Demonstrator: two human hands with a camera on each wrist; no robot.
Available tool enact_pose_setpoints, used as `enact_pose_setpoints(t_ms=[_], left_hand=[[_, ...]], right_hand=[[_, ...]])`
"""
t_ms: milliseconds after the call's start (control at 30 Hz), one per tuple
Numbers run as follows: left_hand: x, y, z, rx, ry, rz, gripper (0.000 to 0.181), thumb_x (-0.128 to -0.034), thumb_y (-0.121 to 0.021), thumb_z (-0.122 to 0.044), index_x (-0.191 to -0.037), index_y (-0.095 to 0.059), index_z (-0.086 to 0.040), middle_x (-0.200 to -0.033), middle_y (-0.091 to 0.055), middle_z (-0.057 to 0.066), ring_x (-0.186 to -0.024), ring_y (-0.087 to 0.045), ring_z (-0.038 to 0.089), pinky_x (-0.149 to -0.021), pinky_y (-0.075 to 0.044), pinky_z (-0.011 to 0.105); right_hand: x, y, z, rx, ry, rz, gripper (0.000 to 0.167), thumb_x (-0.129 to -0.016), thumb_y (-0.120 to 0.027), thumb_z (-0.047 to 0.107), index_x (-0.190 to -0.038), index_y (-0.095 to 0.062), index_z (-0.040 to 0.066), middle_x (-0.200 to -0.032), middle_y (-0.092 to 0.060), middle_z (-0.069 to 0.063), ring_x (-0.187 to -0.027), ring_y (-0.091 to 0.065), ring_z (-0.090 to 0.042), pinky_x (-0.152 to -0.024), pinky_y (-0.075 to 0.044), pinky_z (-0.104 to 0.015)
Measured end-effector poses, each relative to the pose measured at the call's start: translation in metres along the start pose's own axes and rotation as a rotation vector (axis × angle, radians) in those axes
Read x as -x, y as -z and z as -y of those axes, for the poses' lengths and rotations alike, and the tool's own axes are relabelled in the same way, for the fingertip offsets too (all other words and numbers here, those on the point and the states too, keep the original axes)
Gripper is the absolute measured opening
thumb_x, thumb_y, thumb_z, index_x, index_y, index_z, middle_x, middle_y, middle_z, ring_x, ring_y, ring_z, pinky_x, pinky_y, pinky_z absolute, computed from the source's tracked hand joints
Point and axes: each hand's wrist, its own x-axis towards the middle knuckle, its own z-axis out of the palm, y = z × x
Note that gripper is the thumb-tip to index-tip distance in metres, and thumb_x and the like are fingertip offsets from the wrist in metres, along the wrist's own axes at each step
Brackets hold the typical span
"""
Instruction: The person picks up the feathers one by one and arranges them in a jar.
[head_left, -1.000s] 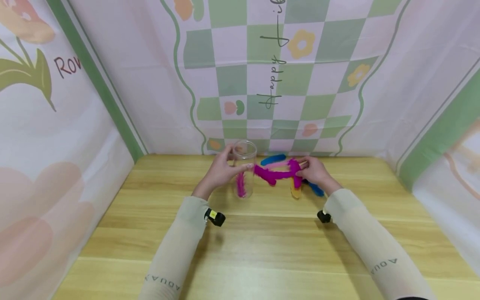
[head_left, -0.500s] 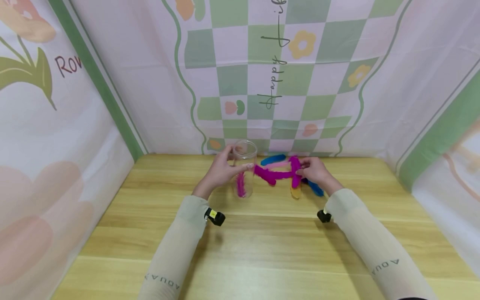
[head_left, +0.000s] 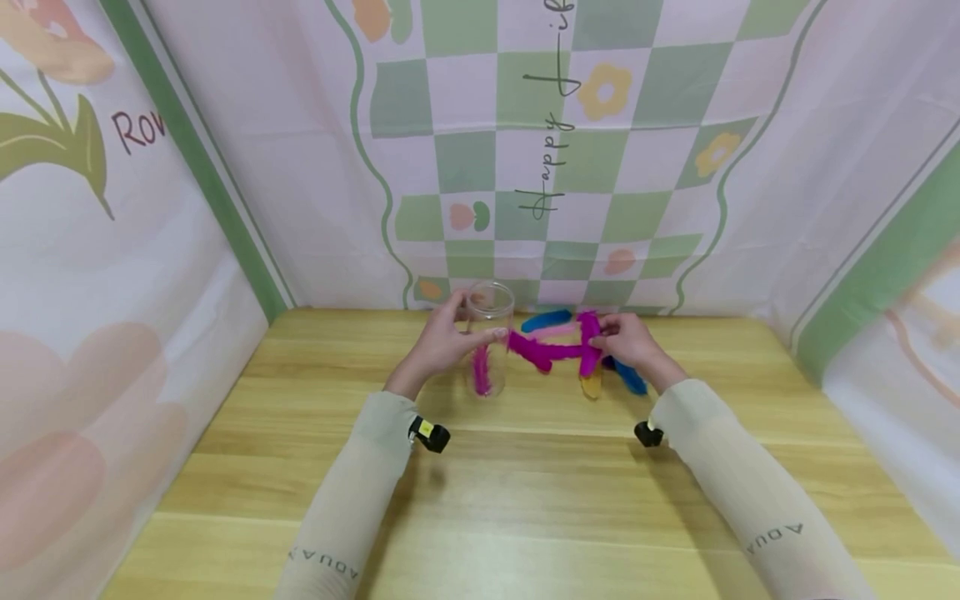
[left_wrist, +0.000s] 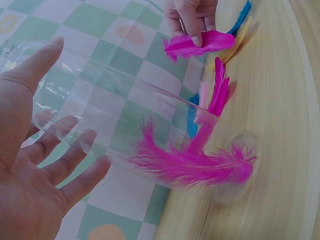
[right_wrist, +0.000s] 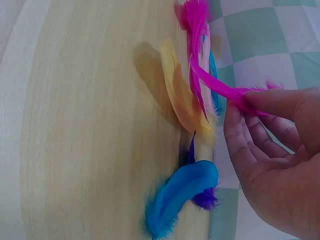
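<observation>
A clear cylindrical jar [head_left: 491, 325] stands upright on the table, and my left hand [head_left: 442, 342] holds it round its upper part. At the jar's bottom lies a fluffy magenta feather [left_wrist: 200, 162]. To the right, my right hand [head_left: 630, 340] pinches another magenta feather [right_wrist: 227, 91] between thumb and fingers, above the loose feathers. Beneath it are a magenta feather [head_left: 534, 352] close to the jar, a pale pink feather [head_left: 553, 331], a yellow feather [right_wrist: 180, 95], and a blue feather [right_wrist: 182, 192] overlapping a purple one [right_wrist: 205, 199].
A second blue feather [head_left: 546, 319] lies at the back edge of the wooden table [head_left: 525, 500]. Behind the table hangs a green and white checked cloth [head_left: 525, 167]. Patterned cloth walls [head_left: 75, 333] stand at both sides.
The magenta feather in my right hand has turned slightly, its lower tip shifting left. My left hand and the jar stay where they were.
</observation>
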Motion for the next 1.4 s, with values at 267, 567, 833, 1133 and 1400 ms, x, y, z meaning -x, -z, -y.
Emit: enact_pose_setpoints(t_ms=[267, 567, 833, 1133, 1400], left_hand=[[0.001, 0.0, 0.001, 0.008, 0.0, 0.003, 0.069, -0.0807, -0.085, -0.052, -0.131, -0.051, -0.018, -0.122, -0.06, 0.004, -0.12, -0.057, 0.024, -0.086, -0.059, 0.037], [0.001, 0.0, 0.001, -0.002, 0.011, -0.005, 0.069, -0.0801, -0.085, -0.054, -0.129, -0.052, -0.019, -0.121, -0.061, 0.004, -0.121, -0.057, 0.024, -0.09, -0.057, 0.041], [0.0, -0.001, 0.001, -0.024, 0.007, -0.011, 0.07, -0.0791, -0.084, -0.057, -0.128, -0.052, -0.019, -0.122, -0.061, 0.004, -0.121, -0.057, 0.024, -0.092, -0.056, 0.044], [-0.001, 0.0, 0.002, -0.008, 0.014, -0.006, 0.069, -0.0792, -0.084, -0.056, -0.128, -0.051, -0.02, -0.122, -0.061, 0.004, -0.121, -0.057, 0.025, -0.089, -0.058, 0.041], [-0.001, 0.0, 0.002, -0.004, 0.009, -0.008, 0.069, -0.0793, -0.085, -0.055, -0.127, -0.051, -0.019, -0.123, -0.061, 0.004, -0.122, -0.057, 0.025, -0.091, -0.057, 0.042]], right_hand=[[0.003, 0.0, 0.005, 0.021, 0.025, 0.003, 0.03, -0.101, -0.064, 0.007, -0.121, -0.06, -0.015, -0.106, -0.067, -0.024, -0.083, -0.068, -0.026, -0.081, -0.06, -0.046], [0.005, 0.0, 0.013, -0.008, 0.085, -0.006, 0.018, -0.1, -0.065, 0.005, -0.105, -0.062, -0.012, -0.094, -0.066, -0.016, -0.081, -0.066, -0.029, -0.074, -0.061, -0.044], [0.007, 0.001, 0.022, -0.005, 0.105, 0.006, 0.017, -0.1, -0.065, 0.008, -0.102, -0.061, -0.009, -0.097, -0.066, -0.018, -0.085, -0.068, -0.03, -0.079, -0.061, -0.045], [0.012, 0.0, 0.034, 0.035, 0.103, 0.029, 0.022, -0.101, -0.065, 0.012, -0.11, -0.065, -0.008, -0.106, -0.068, -0.023, -0.092, -0.066, -0.033, -0.074, -0.059, -0.03], [0.015, 0.0, 0.045, 0.042, 0.117, 0.033, 0.02, -0.101, -0.067, 0.013, -0.107, -0.067, -0.006, -0.102, -0.07, -0.021, -0.091, -0.064, -0.037, -0.07, -0.056, -0.025]])
